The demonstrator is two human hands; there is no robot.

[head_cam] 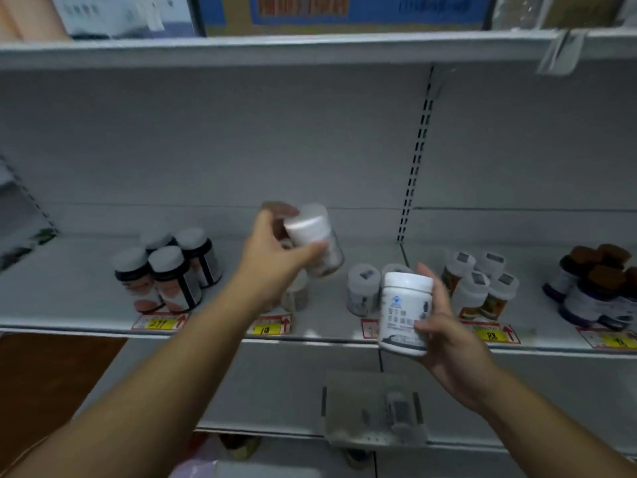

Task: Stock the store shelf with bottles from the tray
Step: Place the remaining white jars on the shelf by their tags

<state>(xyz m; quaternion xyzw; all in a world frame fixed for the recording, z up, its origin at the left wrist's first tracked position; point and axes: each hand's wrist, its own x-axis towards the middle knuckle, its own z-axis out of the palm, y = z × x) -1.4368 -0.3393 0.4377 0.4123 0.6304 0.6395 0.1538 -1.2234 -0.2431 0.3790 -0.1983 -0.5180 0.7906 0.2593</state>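
- Blur smears most of the scene: print on the jar labels, on the price tags (272, 325) along the shelf (86, 288) lip, and on the boxes (344, 12) of the tier above cannot be read.
- Left hand (272, 260) has its grip clenched around a clear bottle (319, 241) with a smooth white screw cap, tilted, cap toward the camera; its contents are too blurred to tell. Behind the fingers a brownish cap (277, 210) shows, its bottle hidden by the hand.
- Just under that grip another pale jar (296, 293) stands on the shelf, half covered by the wrist.
- Right hand (444, 326) grips a white plastic jar (405, 313), a squat opaque cylinder with a blue logo and dark print, held upright in front of the shelf edge, thumb on its top rim.
- Behind that jar stand two pale round jars (362, 289), partly hidden.
- Left of the left grip: four dark glass bottles with grey caps (167, 270), orange-pink labels, clustered.
- Right of the right grip: four orange-labelled bottles with white caps (482, 284); further off, brown-capped jars (598, 288) cut by the frame edge.
- Below the hands a grey metal bracket (374, 407) is hard to make out.
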